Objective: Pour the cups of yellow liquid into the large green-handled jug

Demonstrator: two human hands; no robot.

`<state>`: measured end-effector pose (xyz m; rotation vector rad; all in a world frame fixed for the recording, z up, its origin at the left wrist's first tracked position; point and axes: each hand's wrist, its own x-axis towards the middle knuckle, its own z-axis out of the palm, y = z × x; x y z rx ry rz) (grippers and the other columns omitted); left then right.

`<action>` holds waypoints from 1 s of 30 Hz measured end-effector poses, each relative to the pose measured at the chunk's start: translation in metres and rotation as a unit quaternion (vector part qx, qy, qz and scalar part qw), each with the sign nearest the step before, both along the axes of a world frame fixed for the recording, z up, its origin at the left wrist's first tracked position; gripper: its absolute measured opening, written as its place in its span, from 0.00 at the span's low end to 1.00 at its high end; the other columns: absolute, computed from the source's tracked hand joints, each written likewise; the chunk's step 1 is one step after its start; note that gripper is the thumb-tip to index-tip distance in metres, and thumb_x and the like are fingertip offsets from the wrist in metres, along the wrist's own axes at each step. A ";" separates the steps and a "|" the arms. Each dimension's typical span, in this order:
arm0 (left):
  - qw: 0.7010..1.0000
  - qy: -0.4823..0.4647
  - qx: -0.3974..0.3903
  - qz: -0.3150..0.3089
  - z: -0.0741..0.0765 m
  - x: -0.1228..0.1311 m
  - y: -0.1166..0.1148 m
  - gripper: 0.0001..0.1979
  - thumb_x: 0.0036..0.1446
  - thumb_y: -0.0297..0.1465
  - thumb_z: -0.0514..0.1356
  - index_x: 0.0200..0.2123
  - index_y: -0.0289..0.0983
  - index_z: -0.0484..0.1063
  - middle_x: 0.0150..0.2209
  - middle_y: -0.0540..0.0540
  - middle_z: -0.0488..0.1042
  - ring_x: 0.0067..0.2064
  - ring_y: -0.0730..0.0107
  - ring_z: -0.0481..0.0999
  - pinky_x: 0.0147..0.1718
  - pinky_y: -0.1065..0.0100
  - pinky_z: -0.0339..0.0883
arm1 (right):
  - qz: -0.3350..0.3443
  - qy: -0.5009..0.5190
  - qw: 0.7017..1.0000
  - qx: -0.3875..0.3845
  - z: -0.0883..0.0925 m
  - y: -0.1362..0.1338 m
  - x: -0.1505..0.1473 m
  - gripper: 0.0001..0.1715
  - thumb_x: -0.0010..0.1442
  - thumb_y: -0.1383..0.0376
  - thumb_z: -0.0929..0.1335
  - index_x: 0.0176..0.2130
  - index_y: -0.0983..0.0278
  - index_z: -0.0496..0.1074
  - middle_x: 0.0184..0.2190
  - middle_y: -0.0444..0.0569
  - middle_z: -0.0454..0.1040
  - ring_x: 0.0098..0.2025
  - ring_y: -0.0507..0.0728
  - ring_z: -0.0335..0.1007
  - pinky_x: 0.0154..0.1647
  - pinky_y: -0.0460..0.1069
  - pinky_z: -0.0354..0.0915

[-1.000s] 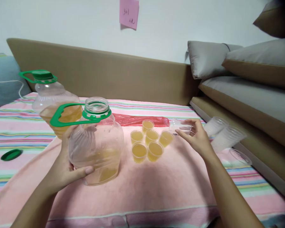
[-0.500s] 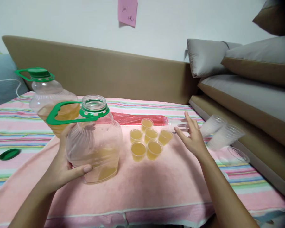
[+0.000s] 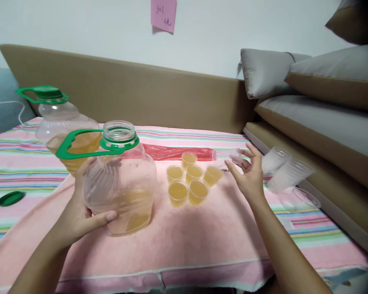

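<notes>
My left hand [image 3: 79,208] grips the side of a clear plastic jug [image 3: 119,179] with a green handle. It stands uncapped, with yellow liquid in its lower part. Over on the right, my right hand [image 3: 248,171] is at a clear plastic cup [image 3: 222,156] lying on its side; the fingers are apart, the thumb near its lower edge and other fingertips overlapping its right end. Between the hands several clear cups [image 3: 194,173] of yellow liquid stand close together on a pink towel [image 3: 190,241].
A second, capped jug [image 3: 61,118] is at the back left, with a loose green lid [image 3: 10,198] nearer. Stacked cups [image 3: 290,173] and a single cup [image 3: 303,200] lie at right beside piled cushions [image 3: 322,110]. Red plastic [image 3: 174,152] lies behind the filled cups.
My right index finger has bent and moved right, away from the lying cup, which stays in place. My left hand and the jug have hardly moved.
</notes>
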<state>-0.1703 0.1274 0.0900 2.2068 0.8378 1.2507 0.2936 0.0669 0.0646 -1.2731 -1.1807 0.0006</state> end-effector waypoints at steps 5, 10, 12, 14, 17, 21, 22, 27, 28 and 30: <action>0.998 -0.002 -0.029 0.056 -0.008 -0.006 0.002 0.66 0.50 0.65 0.73 0.82 0.48 0.46 0.76 0.29 0.62 0.76 0.16 0.62 0.67 0.13 0.57 | 0.029 -0.032 0.998 -0.036 -0.007 0.001 -0.002 0.39 0.62 0.52 0.80 0.68 0.51 0.70 0.62 0.55 0.75 0.56 0.63 0.84 0.62 0.63 0.79; 0.997 0.003 -0.027 0.068 -0.012 -0.008 0.003 0.69 0.45 0.61 0.77 0.81 0.47 0.47 0.77 0.30 0.60 0.77 0.16 0.62 0.68 0.16 0.57 | 0.011 -0.010 1.000 -0.001 -0.011 0.001 -0.005 0.39 0.63 0.52 0.80 0.68 0.51 0.71 0.64 0.54 0.74 0.57 0.63 0.83 0.64 0.63 0.78; 0.998 0.004 -0.023 0.054 -0.010 -0.007 0.002 0.69 0.47 0.59 0.77 0.82 0.48 0.45 0.76 0.30 0.63 0.76 0.18 0.64 0.68 0.17 0.59 | 0.013 -0.007 1.000 -0.001 -0.011 0.001 -0.007 0.39 0.63 0.52 0.80 0.68 0.50 0.71 0.64 0.55 0.74 0.57 0.63 0.83 0.65 0.64 0.77; 0.998 0.008 -0.026 0.053 -0.008 -0.006 0.001 0.67 0.48 0.59 0.77 0.81 0.47 0.45 0.75 0.30 0.65 0.76 0.19 0.65 0.69 0.18 0.59 | 0.014 -0.012 1.000 -0.001 -0.011 0.001 -0.008 0.39 0.64 0.53 0.79 0.69 0.51 0.71 0.64 0.55 0.73 0.57 0.63 0.83 0.65 0.65 0.77; 0.997 0.012 -0.035 0.069 -0.008 -0.007 0.001 0.67 0.47 0.59 0.77 0.81 0.48 0.47 0.75 0.30 0.63 0.77 0.17 0.61 0.70 0.18 0.57 | 0.007 -0.021 1.000 0.005 -0.010 0.000 -0.010 0.42 0.65 0.52 0.78 0.72 0.50 0.67 0.64 0.56 0.73 0.57 0.63 0.83 0.66 0.66 0.77; 0.996 0.006 -0.046 0.071 -0.009 -0.008 0.001 0.68 0.45 0.59 0.77 0.80 0.48 0.48 0.76 0.31 0.60 0.78 0.15 0.57 0.71 0.17 0.53 | 0.003 -0.034 0.999 -0.001 -0.007 -0.002 -0.011 0.41 0.65 0.50 0.78 0.72 0.51 0.68 0.64 0.56 0.73 0.58 0.64 0.82 0.66 0.65 0.77; 0.996 0.006 -0.048 0.072 -0.009 -0.009 0.001 0.68 0.45 0.59 0.77 0.80 0.48 0.48 0.76 0.31 0.59 0.78 0.15 0.57 0.71 0.18 0.53 | 0.000 -0.037 0.999 -0.002 -0.007 -0.002 -0.010 0.39 0.66 0.50 0.77 0.71 0.51 0.69 0.64 0.56 0.73 0.58 0.64 0.82 0.66 0.65 0.77; 0.995 0.004 -0.054 0.078 -0.007 -0.006 0.000 0.66 0.44 0.61 0.77 0.79 0.47 0.51 0.74 0.31 0.63 0.77 0.16 0.60 0.71 0.18 0.54 | -0.004 -0.050 0.999 -0.004 -0.010 -0.003 -0.008 0.38 0.67 0.52 0.77 0.71 0.51 0.71 0.64 0.55 0.73 0.57 0.63 0.82 0.66 0.66 0.77; 0.996 0.004 -0.055 0.077 -0.007 -0.006 0.000 0.66 0.44 0.61 0.77 0.78 0.46 0.52 0.72 0.31 0.65 0.76 0.17 0.62 0.70 0.18 0.55 | -0.003 -0.050 0.999 -0.004 -0.011 -0.003 -0.007 0.38 0.66 0.53 0.77 0.71 0.50 0.71 0.64 0.55 0.73 0.57 0.63 0.82 0.66 0.67 0.77; 0.995 0.005 -0.057 0.079 -0.007 -0.006 0.000 0.64 0.44 0.62 0.76 0.77 0.45 0.54 0.70 0.32 0.68 0.75 0.17 0.63 0.70 0.18 0.56 | 0.001 -0.052 0.999 -0.001 -0.011 -0.002 -0.007 0.38 0.66 0.54 0.78 0.71 0.50 0.71 0.64 0.54 0.73 0.57 0.63 0.82 0.66 0.67 0.77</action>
